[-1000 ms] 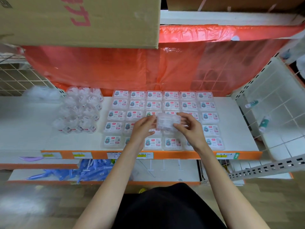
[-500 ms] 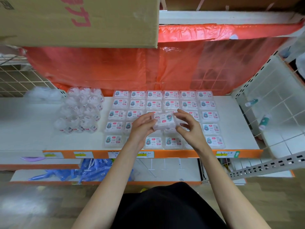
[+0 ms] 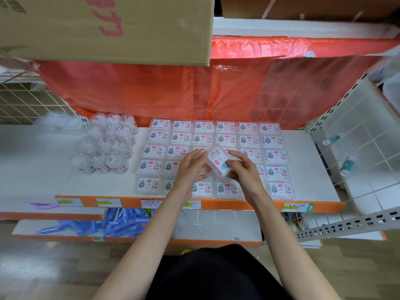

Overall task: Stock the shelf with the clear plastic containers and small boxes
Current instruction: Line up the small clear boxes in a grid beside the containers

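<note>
A small clear box with a white, red and teal label [image 3: 219, 161] is held tilted above the middle of the white shelf [image 3: 43, 165]. My right hand [image 3: 243, 172] grips it from the right and below. My left hand [image 3: 190, 169] touches its left side with fingers loosely spread. Under the hands, several identical small boxes [image 3: 227, 139] lie flat in neat rows. A cluster of round clear plastic containers [image 3: 108, 144] stands to their left.
An orange plastic sheet [image 3: 194, 87] hangs behind the shelf, and a cardboard box [image 3: 104, 29] overhangs from above. A wire grid panel [image 3: 363, 148] with small teal bottles closes the right side. Blue items [image 3: 104, 224] lie on the lower shelf.
The box between my hands has turned from label-up to a steep tilt, with its label now facing down and right. Both hands stayed over the middle rows.
</note>
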A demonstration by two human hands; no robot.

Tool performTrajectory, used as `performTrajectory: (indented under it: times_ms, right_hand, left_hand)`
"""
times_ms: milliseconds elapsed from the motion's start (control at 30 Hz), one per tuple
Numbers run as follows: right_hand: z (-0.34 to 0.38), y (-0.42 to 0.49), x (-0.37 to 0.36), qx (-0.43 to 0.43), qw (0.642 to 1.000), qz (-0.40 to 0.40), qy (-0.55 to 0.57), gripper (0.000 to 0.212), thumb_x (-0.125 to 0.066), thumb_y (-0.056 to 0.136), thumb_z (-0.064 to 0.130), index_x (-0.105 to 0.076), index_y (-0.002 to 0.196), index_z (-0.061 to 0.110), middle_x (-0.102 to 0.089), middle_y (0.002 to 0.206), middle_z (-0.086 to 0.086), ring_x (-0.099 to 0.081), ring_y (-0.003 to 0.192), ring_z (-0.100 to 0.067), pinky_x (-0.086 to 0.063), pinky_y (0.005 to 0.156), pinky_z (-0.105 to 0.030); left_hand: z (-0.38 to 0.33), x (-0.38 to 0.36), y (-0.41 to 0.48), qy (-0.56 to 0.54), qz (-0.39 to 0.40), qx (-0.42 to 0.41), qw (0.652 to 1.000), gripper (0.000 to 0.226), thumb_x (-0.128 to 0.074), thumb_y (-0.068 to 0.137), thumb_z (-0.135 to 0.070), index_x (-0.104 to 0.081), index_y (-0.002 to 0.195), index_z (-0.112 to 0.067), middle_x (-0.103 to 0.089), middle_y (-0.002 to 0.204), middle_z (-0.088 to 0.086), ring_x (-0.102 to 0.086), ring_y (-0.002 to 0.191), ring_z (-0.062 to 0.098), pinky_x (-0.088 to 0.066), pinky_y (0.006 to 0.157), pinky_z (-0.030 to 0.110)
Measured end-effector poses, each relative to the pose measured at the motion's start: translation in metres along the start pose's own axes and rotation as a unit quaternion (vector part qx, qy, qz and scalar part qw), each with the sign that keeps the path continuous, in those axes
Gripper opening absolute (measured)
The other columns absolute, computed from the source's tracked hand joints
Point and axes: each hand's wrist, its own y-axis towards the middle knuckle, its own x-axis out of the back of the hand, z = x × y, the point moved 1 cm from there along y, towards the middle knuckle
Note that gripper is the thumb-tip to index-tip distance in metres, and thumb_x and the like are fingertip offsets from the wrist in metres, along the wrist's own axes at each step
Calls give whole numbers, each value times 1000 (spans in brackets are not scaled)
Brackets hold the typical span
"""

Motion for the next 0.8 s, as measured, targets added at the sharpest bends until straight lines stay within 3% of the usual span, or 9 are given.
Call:
performTrajectory:
  times_ms: [200, 300, 400, 500, 567, 700, 800]
  right_hand:
    - [-7, 0, 6, -26, 998, 29, -42, 46, -67, 90, 7, -52, 132, 17, -67, 102, -19, -68, 92, -22, -56, 91, -38]
    - [-5, -3, 15, 20, 988, 47, -142, 62, -77, 84, 17, -47, 138, 21, -63, 110, -7, -64, 101, -14, -54, 92, -31]
    - [-2, -4, 27, 126, 955, 76, -257, 87, -88, 71, 25, -40, 143, 35, -42, 142, 5, -42, 131, -7, -40, 104, -25]
    - [6, -1, 32, 195, 907, 118, -354, 89, -91, 66, 25, -43, 138, 46, -22, 159, 9, -17, 146, -9, -21, 113, -28]
    - [12, 0, 32, 208, 889, 133, -385, 83, -91, 66, 22, -49, 133, 47, -24, 158, 11, -19, 145, -10, -21, 114, -29]
    - [17, -1, 32, 219, 883, 123, -397, 70, -92, 63, 25, -63, 126, 36, -47, 143, 10, -39, 132, -3, -33, 112, -30]
    - [12, -1, 42, 240, 887, 75, -388, 64, -94, 59, 27, -68, 118, 28, -55, 129, 10, -48, 123, -6, -38, 107, -27]
  left_hand:
    - [6, -8, 1, 23, 21, -1, 1000, 27, -67, 92, -14, -60, 117, -20, -68, 110, -1, -67, 95, 16, -54, 78, 29]
    - [3, -10, 5, 45, 23, -5, 999, 20, -64, 93, -13, -64, 112, -21, -69, 105, -1, -65, 92, 16, -52, 74, 26]
    - [-1, -10, 10, 86, 36, -4, 996, 22, -60, 96, -13, -67, 116, -18, -70, 111, 2, -66, 97, 15, -53, 74, 26]
    - [-4, -12, 13, 137, 64, 5, 989, 25, -57, 98, -16, -67, 121, -19, -70, 111, 1, -65, 97, 14, -51, 77, 26]
    - [-5, -15, 14, 161, 90, 13, 983, 26, -54, 99, -15, -66, 123, -18, -70, 113, 2, -65, 100, 14, -52, 83, 29]
    - [-8, -20, 18, 213, 142, 11, 967, 27, -52, 100, -20, -66, 124, -19, -69, 118, -1, -64, 108, 13, -51, 91, 31]
    - [-4, -31, 20, 252, 118, -37, 960, 28, -48, 102, -24, -66, 124, -18, -67, 122, -3, -61, 110, 11, -47, 91, 27]
